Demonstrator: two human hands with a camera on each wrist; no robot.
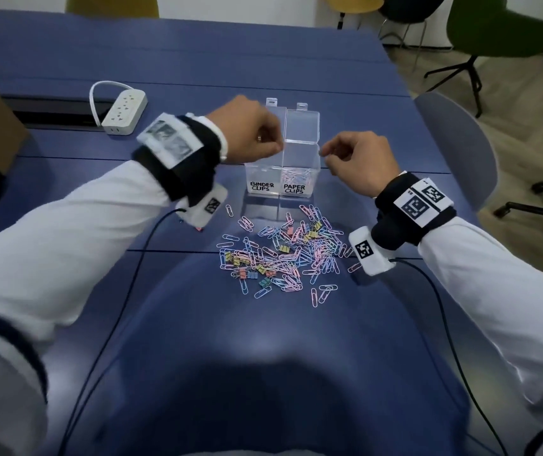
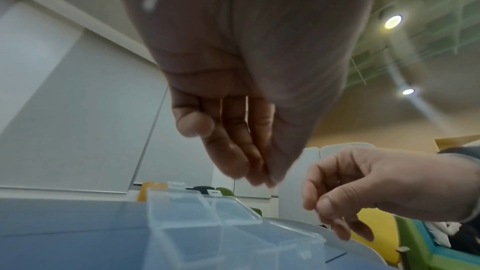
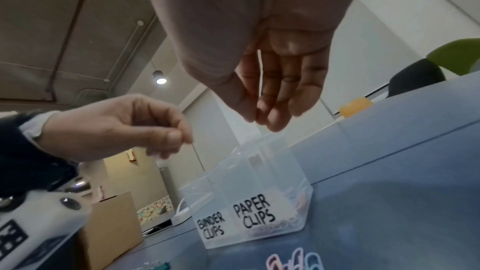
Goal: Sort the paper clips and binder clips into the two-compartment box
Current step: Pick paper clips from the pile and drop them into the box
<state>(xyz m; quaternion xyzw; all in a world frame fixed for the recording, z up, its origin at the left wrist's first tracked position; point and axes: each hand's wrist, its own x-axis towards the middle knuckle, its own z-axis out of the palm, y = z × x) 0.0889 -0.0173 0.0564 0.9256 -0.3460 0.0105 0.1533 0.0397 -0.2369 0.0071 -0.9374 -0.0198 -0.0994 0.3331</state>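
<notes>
Head view showed both hands raised over the clear two-compartment box (image 1: 282,174), which stood on the blue table (image 1: 296,77) with its two lids tipped open at the back. The left hand (image 1: 247,128) hung above the side labelled BINDER CLIPS, its fingers curled and bunched at the tips; the right hand (image 1: 359,159) hovered just right of the PAPER CLIPS side, thumb and forefinger brought together. Whether either pinched a clip could not be told from there. A few paper clips (image 1: 296,176) lay in the right compartment. Just in front of the box sat the mixed pile of clips (image 1: 283,255), pastel paper clips with small binder clips (image 1: 311,233) among them. A white power strip (image 1: 124,111) lay to the left.

Left wrist view showed that hand's fingers (image 2: 233,151) pointing down, tips gathered close over the open box (image 2: 207,223); nothing held was visible.

Right wrist view showed its fingertips (image 3: 272,118) pressed together above the box (image 3: 249,202); the motion blur hid whether they held anything
</notes>
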